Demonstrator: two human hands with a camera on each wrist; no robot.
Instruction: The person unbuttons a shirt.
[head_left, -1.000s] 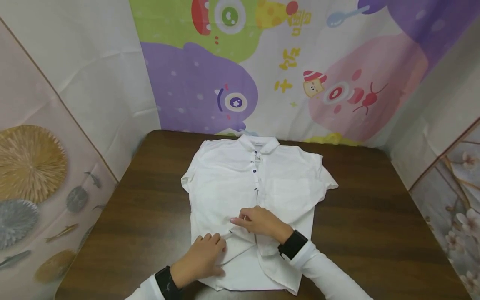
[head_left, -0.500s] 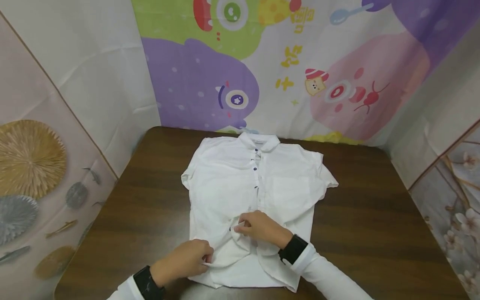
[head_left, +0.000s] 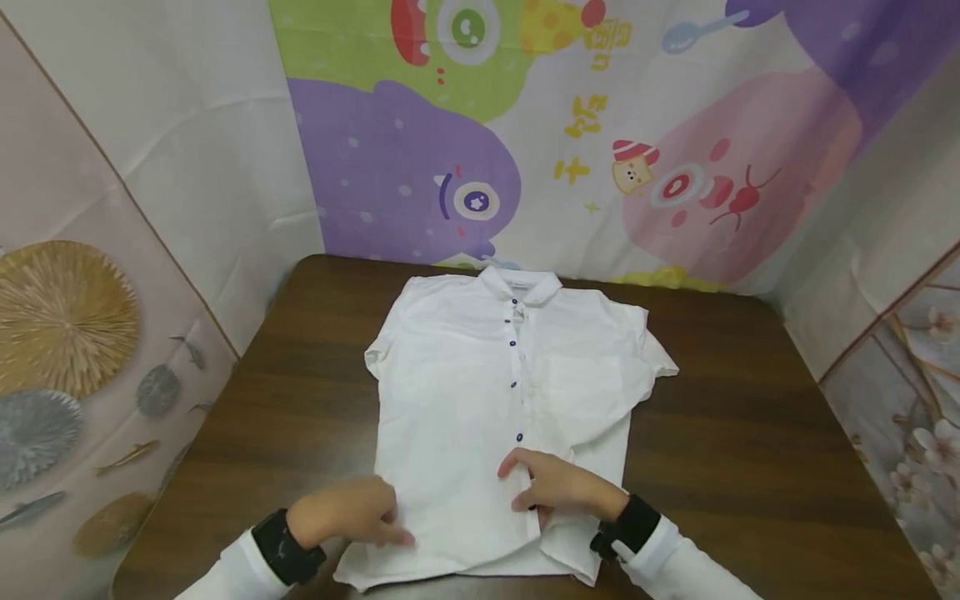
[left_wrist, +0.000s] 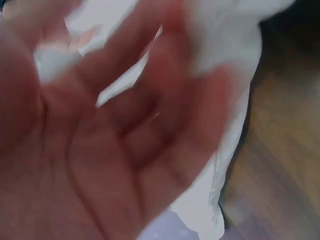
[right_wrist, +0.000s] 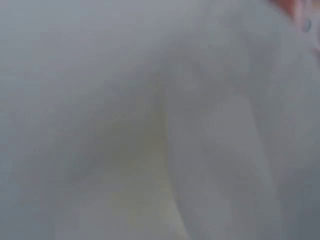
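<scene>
A white short-sleeved button-up shirt (head_left: 450, 400) lies front side up, collar away from me, with dark buttons down its middle. My right hand (head_left: 566, 487) grips the lower front edge, its thumb beside a dark button. In the right wrist view, blurred white cloth (right_wrist: 100, 100) fills nearly everything, with a bit of finger (right_wrist: 290, 6) in the top corner. My left hand (head_left: 348, 512) hovers at the shirt's lower left edge, thumb pointing over the cloth. The left wrist view shows that palm blurred, with loosely bent fingers (left_wrist: 165, 90) and nothing plainly between them.
The shirt lies on a dark brown wooden table (head_left: 720, 417). Behind the far edge hangs a cartoon-printed curtain (head_left: 562, 233). Patterned cloth panels (head_left: 60, 208) stand along both sides.
The left front panel, bunched up before, now lies spread flat down to the hem. My left hand has moved left off the cloth. My right hand has shifted lower and right along the front edge.
</scene>
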